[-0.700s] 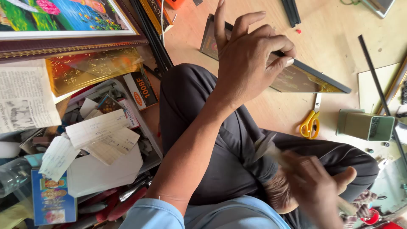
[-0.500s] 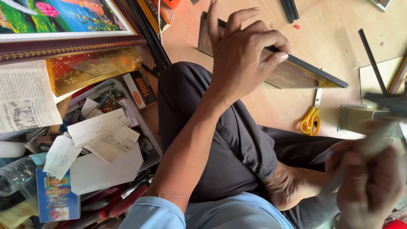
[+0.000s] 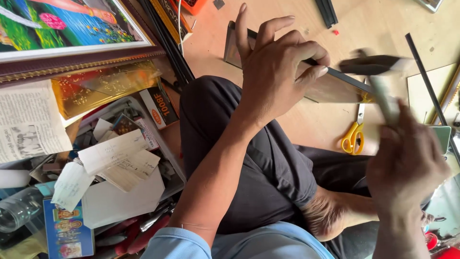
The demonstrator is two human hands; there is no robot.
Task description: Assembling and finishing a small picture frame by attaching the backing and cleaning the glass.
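My left hand (image 3: 278,67) reaches over my bent knee and pinches the top edge of a small dark picture frame (image 3: 335,91) that stands tilted on the wooden floor. My right hand (image 3: 407,163) is at the right, shut round the handle of a hammer (image 3: 381,67). The hammer is blurred with motion. Its dark head hangs just right of my left fingertips, above the frame's edge. Whether something small sits between my left fingers I cannot tell.
Yellow-handled scissors (image 3: 352,136) lie on the floor below the frame. A tray of papers and tools (image 3: 120,158) sits at the left, under a large framed painting (image 3: 72,29) and a gold picture (image 3: 105,86). Black strips (image 3: 326,12) lie at the top and a green box (image 3: 443,136) stands at the right.
My right hand has come up from my lap at the lower right, carrying the hammer toward the frame's edge. My left hand has stayed on the frame.
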